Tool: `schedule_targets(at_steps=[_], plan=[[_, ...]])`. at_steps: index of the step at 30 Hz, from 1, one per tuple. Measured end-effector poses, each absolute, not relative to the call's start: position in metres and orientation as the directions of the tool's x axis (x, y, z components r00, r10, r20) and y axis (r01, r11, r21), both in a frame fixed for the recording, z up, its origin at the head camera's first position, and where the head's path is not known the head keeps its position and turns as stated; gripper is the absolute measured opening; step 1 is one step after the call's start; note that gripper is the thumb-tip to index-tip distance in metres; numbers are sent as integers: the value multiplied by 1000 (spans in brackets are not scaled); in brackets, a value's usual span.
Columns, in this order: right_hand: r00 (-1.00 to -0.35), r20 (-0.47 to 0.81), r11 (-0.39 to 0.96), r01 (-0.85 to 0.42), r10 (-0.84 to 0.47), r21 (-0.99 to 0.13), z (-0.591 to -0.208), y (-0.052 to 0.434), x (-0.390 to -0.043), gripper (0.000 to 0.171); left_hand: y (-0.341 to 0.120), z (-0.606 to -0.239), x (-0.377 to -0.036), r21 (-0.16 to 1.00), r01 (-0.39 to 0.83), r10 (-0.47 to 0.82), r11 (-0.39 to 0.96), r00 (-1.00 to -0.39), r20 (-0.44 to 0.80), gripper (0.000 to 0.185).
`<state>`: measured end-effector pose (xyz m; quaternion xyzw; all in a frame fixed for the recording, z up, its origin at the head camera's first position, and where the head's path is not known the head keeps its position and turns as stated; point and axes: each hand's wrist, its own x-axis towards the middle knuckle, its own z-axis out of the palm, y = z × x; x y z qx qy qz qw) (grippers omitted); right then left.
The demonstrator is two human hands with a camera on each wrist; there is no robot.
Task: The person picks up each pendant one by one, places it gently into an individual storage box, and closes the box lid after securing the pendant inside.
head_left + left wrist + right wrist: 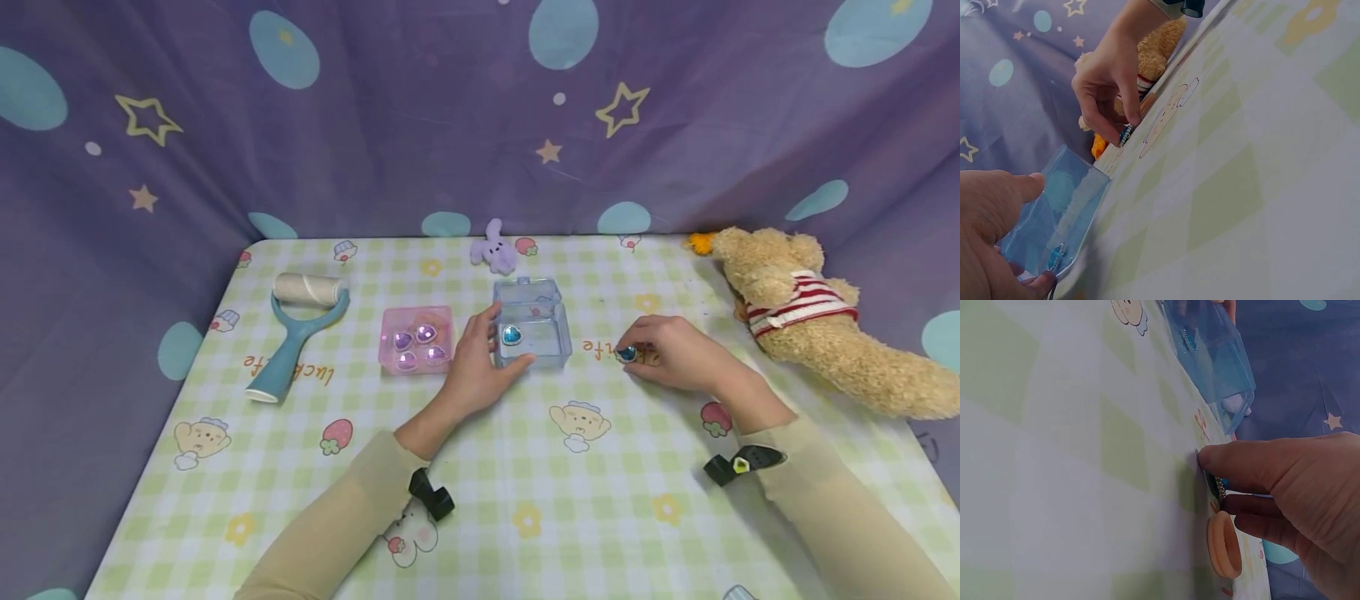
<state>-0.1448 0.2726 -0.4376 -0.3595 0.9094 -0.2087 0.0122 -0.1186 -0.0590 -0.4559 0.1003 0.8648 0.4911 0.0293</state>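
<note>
Two clear plastic boxes stand on the checked tablecloth (pixel 525 500), one pink square box (pixel 417 339) and one blue open-lidded box (pixel 531 333); four purple heart-shaped gems (pixel 420 346) lie in the pink one. Two blue heart-shaped gems show, one inside the blue box (pixel 512 335) and one under the right fingertips (pixel 627 353); there are two soft toys, a small purple plush rabbit (pixel 494 248) and a tan plush dog in a red-striped shirt (pixel 810 317); and one blue-handled lint roller (pixel 298 325).

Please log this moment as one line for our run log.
left hand: holds blue box | right hand: pinches blue gem on table
</note>
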Motion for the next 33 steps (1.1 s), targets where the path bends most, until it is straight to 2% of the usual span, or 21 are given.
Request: schedule_targets(at_steps=[14, 25, 33], plan=[[-772, 55, 694, -597, -633, -403, -432, 262, -156, 25, -63, -457, -118, 860, 123, 198, 494, -980, 26, 95], [-742, 255, 612, -660, -620, -435, -404, 233, -171, 28, -62, -457, -117, 856, 130, 185, 501, -982, 41, 95], [-702, 246, 554, -691, -668, -464, -392, 203, -179, 25, -61, -458, -119, 857, 143, 188, 496, -981, 55, 94]])
